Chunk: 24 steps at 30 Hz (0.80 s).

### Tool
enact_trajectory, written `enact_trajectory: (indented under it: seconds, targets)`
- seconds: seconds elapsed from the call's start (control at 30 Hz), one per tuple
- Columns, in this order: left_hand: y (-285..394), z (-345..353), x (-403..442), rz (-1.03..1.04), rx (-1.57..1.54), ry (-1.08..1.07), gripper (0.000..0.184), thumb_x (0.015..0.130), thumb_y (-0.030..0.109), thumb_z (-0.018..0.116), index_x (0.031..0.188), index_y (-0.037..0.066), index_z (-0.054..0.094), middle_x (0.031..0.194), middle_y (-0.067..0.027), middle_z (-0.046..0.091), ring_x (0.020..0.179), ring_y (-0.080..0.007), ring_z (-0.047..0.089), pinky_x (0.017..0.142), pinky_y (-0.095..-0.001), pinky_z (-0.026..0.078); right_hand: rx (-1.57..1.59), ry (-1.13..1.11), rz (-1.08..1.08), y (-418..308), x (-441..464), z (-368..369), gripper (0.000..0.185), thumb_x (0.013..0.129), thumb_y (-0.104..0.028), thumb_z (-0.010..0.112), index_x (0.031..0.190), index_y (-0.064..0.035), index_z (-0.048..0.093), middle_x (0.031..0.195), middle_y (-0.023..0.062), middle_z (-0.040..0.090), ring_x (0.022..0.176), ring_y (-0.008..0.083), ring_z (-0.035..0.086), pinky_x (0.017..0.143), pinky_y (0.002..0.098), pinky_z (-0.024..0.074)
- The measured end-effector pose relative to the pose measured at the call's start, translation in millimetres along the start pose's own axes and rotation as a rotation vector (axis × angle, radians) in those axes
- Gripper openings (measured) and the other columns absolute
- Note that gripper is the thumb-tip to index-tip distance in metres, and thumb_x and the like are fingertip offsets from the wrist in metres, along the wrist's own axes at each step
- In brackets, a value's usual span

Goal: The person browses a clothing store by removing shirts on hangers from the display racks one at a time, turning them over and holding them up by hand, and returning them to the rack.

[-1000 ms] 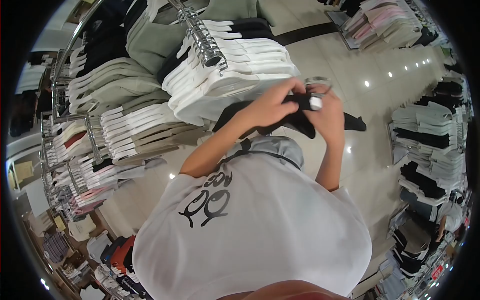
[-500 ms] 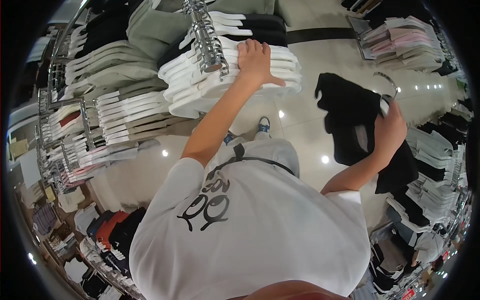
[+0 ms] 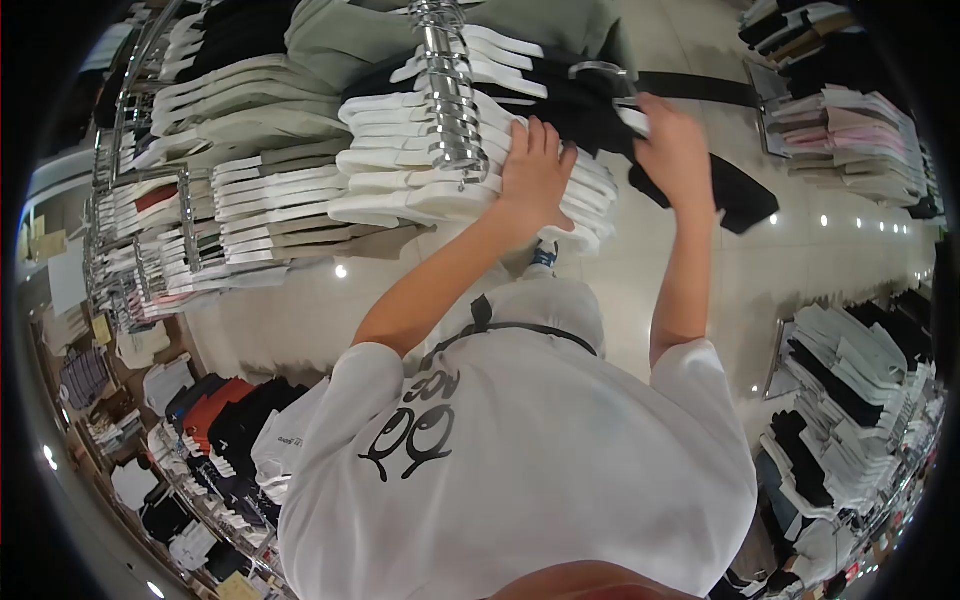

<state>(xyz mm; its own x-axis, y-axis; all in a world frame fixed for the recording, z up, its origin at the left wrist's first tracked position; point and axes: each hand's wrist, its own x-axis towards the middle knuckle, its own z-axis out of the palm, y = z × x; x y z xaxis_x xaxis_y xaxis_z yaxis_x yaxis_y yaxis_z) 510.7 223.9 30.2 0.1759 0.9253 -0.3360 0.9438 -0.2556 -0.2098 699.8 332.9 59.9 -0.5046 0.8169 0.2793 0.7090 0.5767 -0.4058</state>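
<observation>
Left hand (image 3: pixel 538 178) presses white hangers (image 3: pixel 597 190), fingers spread; right hand (image 3: pixel 678 155) pinches a hanger (image 3: pixel 632 119) with black clothing (image 3: pixel 748 196), right

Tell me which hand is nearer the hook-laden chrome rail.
Left. The left hand rests on white hangers just right of the chrome rail; the right hand is farther right, holding a black garment by its hanger.

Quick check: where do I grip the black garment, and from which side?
By its white hanger, close to the metal hook, coming from the right, as the right hand does. The hook juts out past that spot, so it should stay free. The white hangers on the rail crowd the left. The black garment droops, so cloth looks a poorer hold.
</observation>
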Motion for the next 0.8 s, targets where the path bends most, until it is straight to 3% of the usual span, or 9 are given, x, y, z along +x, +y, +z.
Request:
enact_trajectory:
  seconds: [0.3, 0.33, 0.37, 0.5, 0.57, 0.7, 0.73, 0.77, 0.8]
  targets:
    - [-3, -1, -1, 0.054, -0.035, -0.027, 0.117, 0.070, 0.074, 0.082, 0.158, 0.007, 0.043, 0.156, -0.0234, 0.048, 0.151, -0.0501, 0.032, 0.120, -0.0745, 0.012, 0.251, -0.085, -0.103, -87, 83, 60, 0.050, 0.076, -0.001, 0.071, 0.126, -0.0017, 0.068, 0.124, 0.0198, 0.072, 0.111, 0.0426, 0.068, 0.094, 0.0488, 0.0558]
    - [-5, 1, -5, 0.054, -0.012, 0.090, 0.096, 0.080, 0.066, 0.079, 0.151, 0.007, 0.054, 0.152, -0.0250, 0.051, 0.145, -0.0444, 0.043, 0.123, -0.0676, 0.021, 0.268, -0.098, -0.120, -95, 88, 64, 0.049, 0.076, -0.001, 0.071, 0.126, -0.0019, 0.068, 0.124, 0.0202, 0.072, 0.111, 0.0432, 0.068, 0.094, 0.0493, 0.0557]
    - [-4, 5, -10, 0.049, -0.020, 0.092, 0.096, 0.080, 0.066, 0.079, 0.151, 0.007, 0.054, 0.152, -0.0250, 0.051, 0.145, -0.0444, 0.043, 0.123, -0.0676, 0.021, 0.284, -0.110, -0.139, -102, 94, 67, 0.049, 0.077, -0.001, 0.071, 0.125, -0.0020, 0.068, 0.123, 0.0205, 0.072, 0.110, 0.0439, 0.068, 0.094, 0.0498, 0.0556]
    - [-14, 3, -72, 0.461, -0.730, 0.502, 0.042, 0.092, 0.035, 0.077, 0.120, 0.005, 0.071, 0.128, -0.0134, 0.066, 0.123, -0.0339, 0.062, 0.110, -0.0504, 0.048, 0.299, -0.156, -0.155, -106, 103, 96, 0.047, 0.075, 0.002, 0.072, 0.122, -0.0005, 0.069, 0.117, 0.0227, 0.072, 0.107, 0.0460, 0.067, 0.092, 0.0519, 0.0548]
    - [-53, -35, -111, 0.648, -1.159, 0.270, 0.027, 0.091, 0.025, 0.078, 0.106, 0.004, 0.073, 0.107, -0.0100, 0.072, 0.104, -0.0319, 0.069, 0.095, -0.0453, 0.055, 0.334, -0.129, -0.156, -95, 98, 112, 0.048, 0.075, 0.003, 0.072, 0.122, 0.0000, 0.070, 0.115, 0.0231, 0.072, 0.102, 0.0454, 0.068, 0.090, 0.0504, 0.0551]
    - [-161, -8, -140, 0.323, -1.519, 0.778, 0.008, 0.096, 0.008, 0.070, 0.091, 0.002, 0.073, 0.092, -0.0119, 0.075, 0.087, -0.0260, 0.072, 0.080, -0.0360, 0.056, 0.395, -0.115, -0.058, -98, 93, 116, 0.048, 0.074, 0.006, 0.070, 0.122, 0.0007, 0.072, 0.108, 0.0246, 0.072, 0.087, 0.0426, 0.068, 0.081, 0.0456, 0.0546]
    - [-187, 0, -132, 0.074, -1.408, 0.802, 0.005, 0.095, 0.004, 0.069, 0.092, 0.003, 0.073, 0.093, -0.0111, 0.074, 0.087, -0.0257, 0.072, 0.078, -0.0345, 0.056, 0.379, -0.177, -0.005, -100, 96, 111, 0.046, 0.073, -0.001, 0.079, 0.119, -0.0033, 0.074, 0.114, 0.0202, 0.074, 0.102, 0.0422, 0.069, 0.088, 0.0473, 0.0558]
    - [-210, 6, -118, -0.165, -1.286, 0.815, 0.006, 0.095, 0.001, 0.067, 0.092, 0.005, 0.072, 0.093, -0.0103, 0.074, 0.087, -0.0254, 0.072, 0.077, -0.0330, 0.056, 0.365, -0.174, 0.010, -100, 97, 112, 0.046, 0.073, -0.001, 0.079, 0.119, -0.0033, 0.074, 0.114, 0.0202, 0.074, 0.102, 0.0422, 0.069, 0.088, 0.0473, 0.0558]
    - [-226, 17, -92, -0.155, -1.261, 0.840, 0.008, 0.097, 0.004, 0.066, 0.092, 0.003, 0.071, 0.091, -0.0108, 0.073, 0.083, -0.0281, 0.072, 0.075, -0.0358, 0.056, 0.368, -0.212, 0.045, -98, 99, 114, 0.046, 0.072, -0.001, 0.080, 0.118, -0.0042, 0.075, 0.113, 0.0203, 0.074, 0.098, 0.0412, 0.070, 0.084, 0.0466, 0.0552]
